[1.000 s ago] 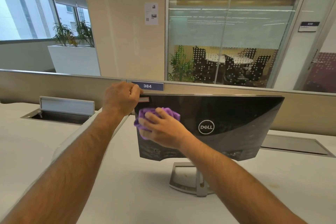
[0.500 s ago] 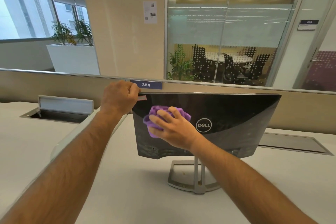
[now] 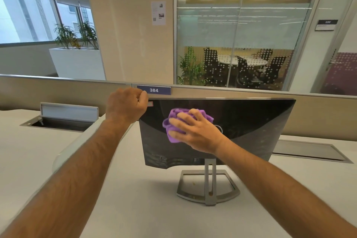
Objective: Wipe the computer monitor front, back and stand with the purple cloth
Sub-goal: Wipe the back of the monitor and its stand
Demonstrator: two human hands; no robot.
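The right hand [image 3: 195,133] lies on the purple cloth [image 3: 174,121], fingers spread and only lightly bent, pressing the bunched fabric flat against the dark back of the monitor [image 3: 251,121]. The hand is a little blurred, so how far the fingertips dig into the cloth is hard to judge. Folds of cloth stick out above and to the left of the fingers; the part under the palm is hidden. Just right of the wrist a sliver of a round logo shows, most of it covered by the hand.

Up and to the left of the cloth, the left hand [image 3: 125,105] is curled round the monitor's top left corner, gripping it; the fingers wrap over the edge and are out of sight on the far side. Beside its knuckles, a small red-edged sticker [image 3: 150,103] on the monitor is partly covered.

Below the cloth, the monitor's lower edge meets a slim grey stand [image 3: 209,185], whose upright post rises from an open frame base resting on the white desk [image 3: 135,208]. The screen side faces away and cannot be seen. Both forearms run off the bottom of the view.

Above the gripping hand, a blue label reading 384 [image 3: 154,90] sits on the beige divider [image 3: 58,91] behind the desk. Left of that hand, a cable hatch [image 3: 63,120] in the desk stands with its lid raised; another, closed, lies right of the monitor and is partly hidden by it
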